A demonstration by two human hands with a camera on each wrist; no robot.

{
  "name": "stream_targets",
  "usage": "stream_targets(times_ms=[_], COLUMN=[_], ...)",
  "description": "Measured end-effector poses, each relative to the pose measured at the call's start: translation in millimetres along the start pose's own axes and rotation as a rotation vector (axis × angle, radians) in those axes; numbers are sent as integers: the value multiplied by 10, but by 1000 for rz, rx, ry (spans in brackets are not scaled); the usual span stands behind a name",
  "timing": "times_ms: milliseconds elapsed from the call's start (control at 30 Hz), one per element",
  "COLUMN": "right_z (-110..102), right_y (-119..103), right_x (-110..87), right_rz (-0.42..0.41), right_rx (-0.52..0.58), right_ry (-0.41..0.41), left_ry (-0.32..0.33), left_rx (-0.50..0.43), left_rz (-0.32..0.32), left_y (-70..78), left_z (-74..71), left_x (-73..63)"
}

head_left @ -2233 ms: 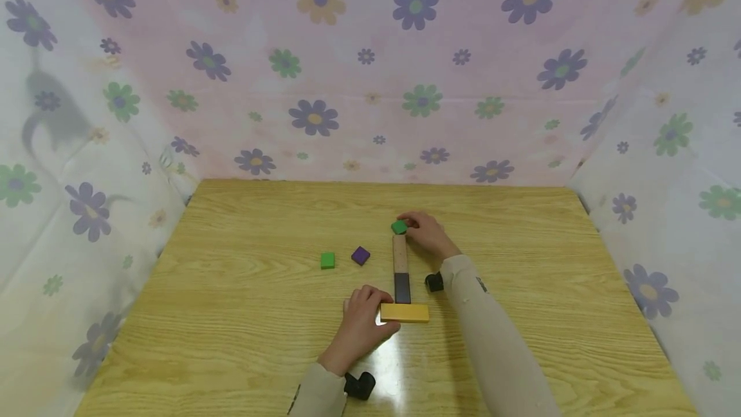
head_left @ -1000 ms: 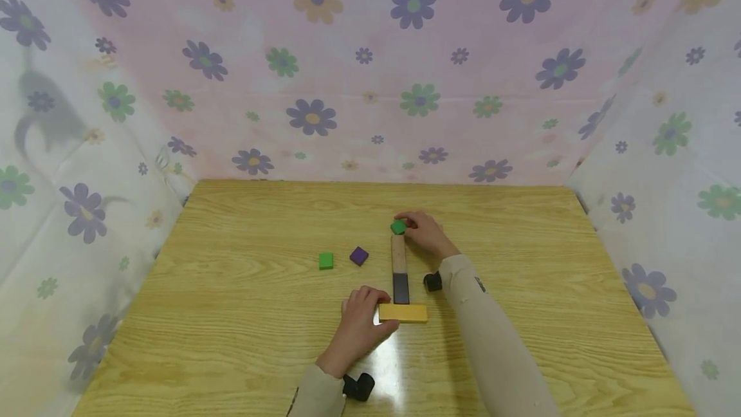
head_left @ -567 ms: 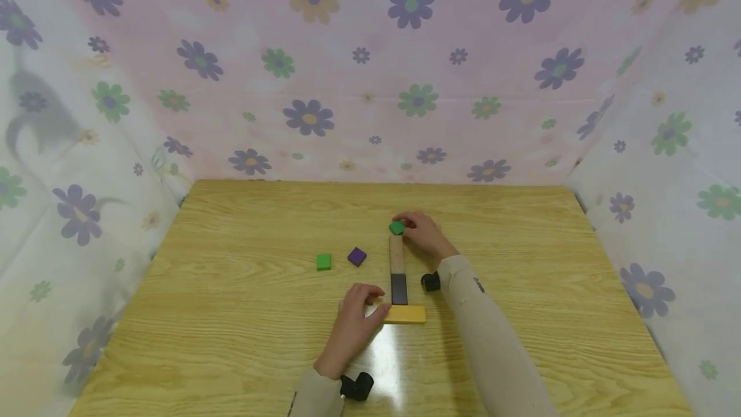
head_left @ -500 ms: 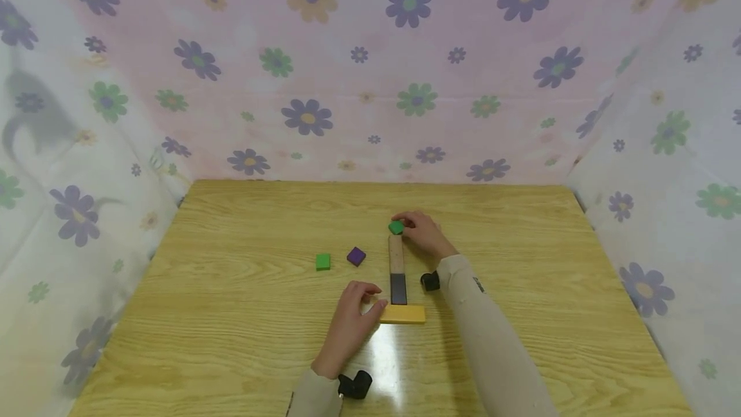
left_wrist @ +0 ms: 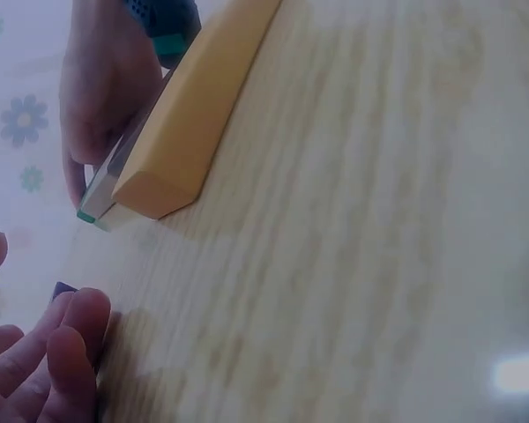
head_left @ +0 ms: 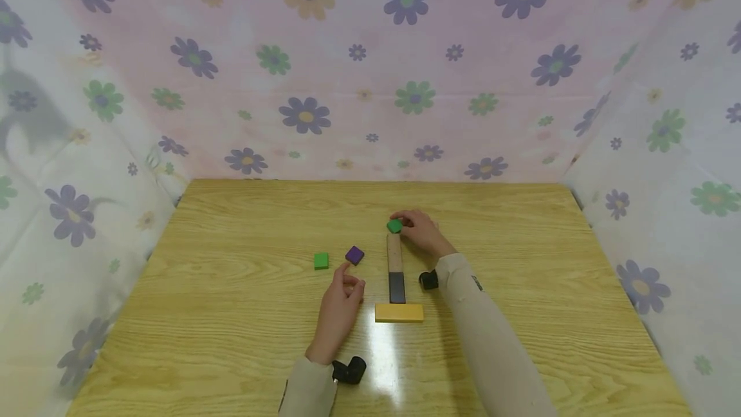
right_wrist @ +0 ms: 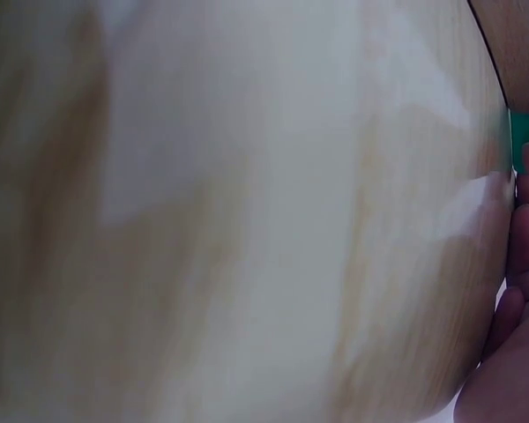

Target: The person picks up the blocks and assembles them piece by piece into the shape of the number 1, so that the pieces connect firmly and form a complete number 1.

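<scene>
My right hand (head_left: 421, 231) pinches a dark green square block (head_left: 394, 226) between thumb and fingers, at the far end of a plain wooden block (head_left: 394, 251). In line with that block lies a dark block (head_left: 396, 287), and a yellow block (head_left: 399, 313) sits crosswise at its near end, forming an upside-down T. Holding nothing, my left hand (head_left: 337, 307) hovers left of the yellow block, its index fingertip just short of a purple square block (head_left: 355, 255). In the right wrist view, the green block (right_wrist: 526, 132) shows only at the right edge by the fingertips.
Left of the purple block lies a light green square block (head_left: 321, 261). The wood-grain table (head_left: 231, 314) is bounded by flower-patterned cloth (head_left: 370, 82) at the back and both sides. Black wrist cameras (head_left: 350, 370) sit on both cuffs.
My left hand has let go of the yellow block and moved left and away from me, toward the purple block. The right hand stays at the green block.
</scene>
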State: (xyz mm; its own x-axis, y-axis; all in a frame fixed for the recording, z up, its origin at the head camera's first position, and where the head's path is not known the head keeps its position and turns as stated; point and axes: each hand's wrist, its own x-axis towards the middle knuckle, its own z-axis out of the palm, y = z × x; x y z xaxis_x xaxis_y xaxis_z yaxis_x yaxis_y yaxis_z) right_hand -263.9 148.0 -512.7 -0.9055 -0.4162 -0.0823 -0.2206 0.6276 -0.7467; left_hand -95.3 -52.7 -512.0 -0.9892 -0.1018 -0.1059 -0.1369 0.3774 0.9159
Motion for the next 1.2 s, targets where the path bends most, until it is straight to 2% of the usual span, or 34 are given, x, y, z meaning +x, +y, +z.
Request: stream_targets(times_ms=[300,400,533,667,767,800,900,1000,1033,1200], right_z=[-4,0,3,-8,-24,-27,-34,-21,-18,-2], right_y=[-16,-16,-17,-24,-24,-4,-2,4,-14,-16], right_x=[-12,-6,7,9,-6,-7,-17,-5,-8,-3], right_rz=[-14,-19,-14,-4,-32,-66,-101,-95,-69,-44], right_rx=[7,-2,-6,6,21,23,26,7,-3,-37], right_ry=[-3,-1,-8,-15,-13,-7,-4,2,-2,-1], left_ry=[10,-2,-21,-20,-18,-20,-27,-31,-31,-18], left_rx=[25,-2,-54,-54,-32,-24,42,130,160,237], left_rz=[-72,-103,-109,-119,-134,-134,-123,-96,-89,-70], left_y=[22,35,53,92,134,148,184,208,214,248], left_z=[-15,-9,18,54,74,78,89,96,101,117], left_x=[164,225,304,380,434,452,508,565,583,656])
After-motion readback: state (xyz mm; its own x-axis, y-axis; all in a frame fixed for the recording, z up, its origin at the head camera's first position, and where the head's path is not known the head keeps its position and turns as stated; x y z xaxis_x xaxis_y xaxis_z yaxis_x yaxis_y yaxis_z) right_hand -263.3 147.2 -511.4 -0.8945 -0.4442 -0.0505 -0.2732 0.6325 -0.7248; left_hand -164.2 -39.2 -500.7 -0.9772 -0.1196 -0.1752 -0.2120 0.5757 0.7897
